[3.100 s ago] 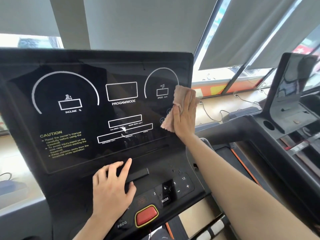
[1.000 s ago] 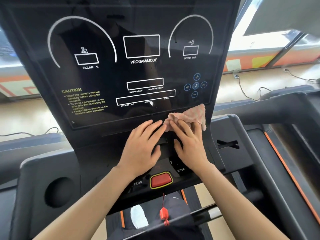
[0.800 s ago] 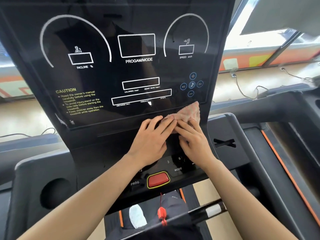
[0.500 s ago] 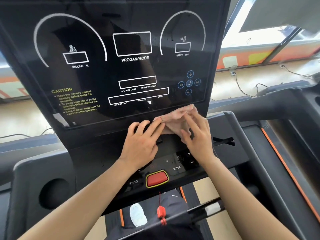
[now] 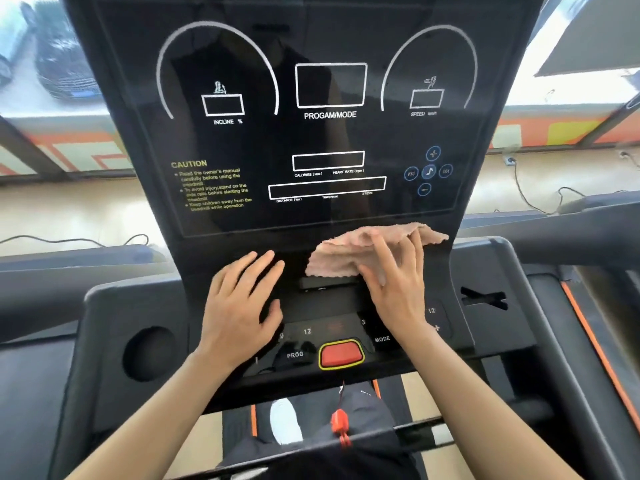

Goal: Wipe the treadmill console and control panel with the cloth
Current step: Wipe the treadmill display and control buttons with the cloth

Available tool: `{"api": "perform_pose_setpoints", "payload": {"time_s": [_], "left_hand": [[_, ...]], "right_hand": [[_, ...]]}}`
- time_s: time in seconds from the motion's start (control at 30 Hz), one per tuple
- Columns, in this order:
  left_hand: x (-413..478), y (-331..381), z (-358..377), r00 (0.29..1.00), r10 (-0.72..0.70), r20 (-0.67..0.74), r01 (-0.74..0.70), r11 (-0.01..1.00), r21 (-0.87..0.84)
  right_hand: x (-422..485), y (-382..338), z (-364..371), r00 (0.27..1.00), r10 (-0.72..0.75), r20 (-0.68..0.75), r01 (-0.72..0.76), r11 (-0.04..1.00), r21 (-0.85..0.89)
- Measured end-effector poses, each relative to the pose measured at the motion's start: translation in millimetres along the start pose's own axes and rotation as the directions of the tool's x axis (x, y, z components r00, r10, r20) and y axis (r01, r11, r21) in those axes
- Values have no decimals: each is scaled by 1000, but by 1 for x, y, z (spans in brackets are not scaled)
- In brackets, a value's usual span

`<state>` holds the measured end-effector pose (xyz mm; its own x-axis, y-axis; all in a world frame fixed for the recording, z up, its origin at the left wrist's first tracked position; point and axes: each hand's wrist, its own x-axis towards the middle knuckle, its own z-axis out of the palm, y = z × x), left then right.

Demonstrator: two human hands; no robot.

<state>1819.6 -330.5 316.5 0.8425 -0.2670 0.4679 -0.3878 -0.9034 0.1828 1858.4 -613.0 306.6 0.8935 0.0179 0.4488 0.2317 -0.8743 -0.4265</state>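
Treadmill console (image 5: 322, 133) (dark display), right hand (image 5: 394, 285) spread flat on pink cloth (image 5: 349, 251) just below the screen, left hand (image 5: 239, 303) open, flat on control panel (image 5: 332, 306), red button (image 5: 341, 355) beneath.

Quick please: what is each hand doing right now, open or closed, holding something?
Left hand: open, flat on the console, holding nothing.
Right hand: open, fingers spread, pressing the cloth down.

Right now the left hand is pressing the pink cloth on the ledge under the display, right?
Not quite: the head view shows the right hand pressing the pink cloth on the ledge under the display. The left hand rests flat beside it, empty.
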Motion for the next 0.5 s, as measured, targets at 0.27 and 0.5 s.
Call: {"api": "perform_pose_setpoints", "payload": {"time_s": [0.27, 0.5], "left_hand": [[-20, -12, -7, 986, -168, 15, 167, 985, 49], [-56, -44, -29, 950, -306, 68, 297, 948, 119]], "right_hand": [[0, -31, 21, 981, -179, 73, 187, 975, -117], [9, -92, 47, 867, -411, 283, 454, 885, -106]]}}
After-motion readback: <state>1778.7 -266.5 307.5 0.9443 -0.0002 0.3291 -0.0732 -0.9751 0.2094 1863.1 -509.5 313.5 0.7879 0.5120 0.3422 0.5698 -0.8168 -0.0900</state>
